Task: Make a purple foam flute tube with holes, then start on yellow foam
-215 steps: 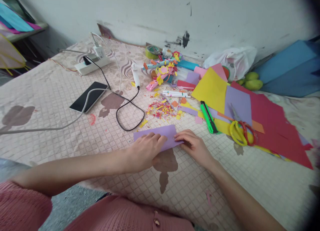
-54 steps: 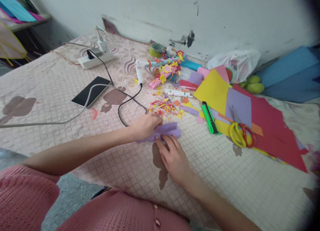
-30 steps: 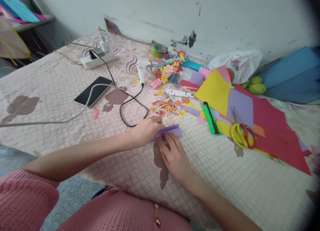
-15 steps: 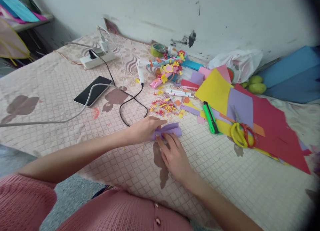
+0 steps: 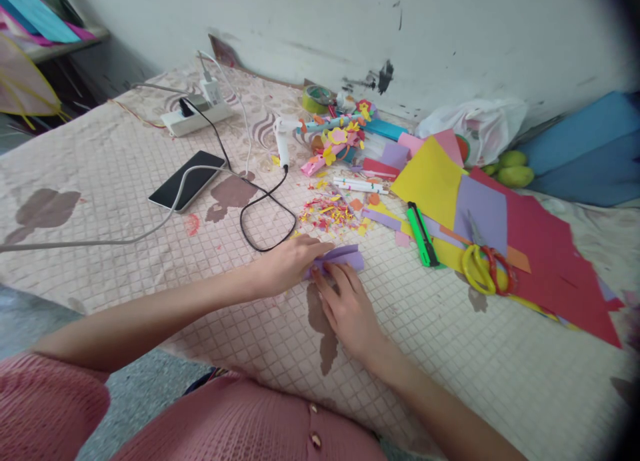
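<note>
my left hand (image 5: 287, 264) grips the purple paper (image 5: 354, 262) (curled up lengthwise) toward the front edge of the table (image 5: 415, 321). my right hand (image 5: 350, 311) holds its near side

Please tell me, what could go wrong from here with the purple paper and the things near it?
The purple paper is curled, with its far edge raised, so it might spring open if the left hand or right hand lifts. The black cable loops close to the left hand; a snag could drag the white tool.
</note>
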{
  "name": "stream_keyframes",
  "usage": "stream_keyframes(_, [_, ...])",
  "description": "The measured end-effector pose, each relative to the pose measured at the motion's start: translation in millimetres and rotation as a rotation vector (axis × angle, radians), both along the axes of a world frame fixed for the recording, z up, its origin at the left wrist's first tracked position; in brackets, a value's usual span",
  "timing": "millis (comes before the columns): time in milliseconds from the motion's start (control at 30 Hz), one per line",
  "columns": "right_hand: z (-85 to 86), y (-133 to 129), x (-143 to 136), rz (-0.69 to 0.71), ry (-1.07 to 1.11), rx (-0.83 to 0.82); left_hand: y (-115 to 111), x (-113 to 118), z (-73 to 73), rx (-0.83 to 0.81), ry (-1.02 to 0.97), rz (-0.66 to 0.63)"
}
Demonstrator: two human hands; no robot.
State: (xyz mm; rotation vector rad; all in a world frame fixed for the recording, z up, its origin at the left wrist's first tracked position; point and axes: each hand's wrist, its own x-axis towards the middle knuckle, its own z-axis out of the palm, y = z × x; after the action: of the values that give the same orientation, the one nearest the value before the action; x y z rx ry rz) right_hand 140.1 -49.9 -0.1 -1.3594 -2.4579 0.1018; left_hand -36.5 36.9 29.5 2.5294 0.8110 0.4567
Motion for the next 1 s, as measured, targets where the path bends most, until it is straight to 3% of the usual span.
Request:
stream_keyframes(500, [-1.4, 1, 0, 0.013, 0.006, 0.017, -7, -2, -5.7, 0.002, -0.071, 0.038])
stream_keyframes(1000, [-8.9, -2, 2, 0.009, 0.059, 0.029, -15, 1, 2.2, 0.021, -0.021, 0.073])
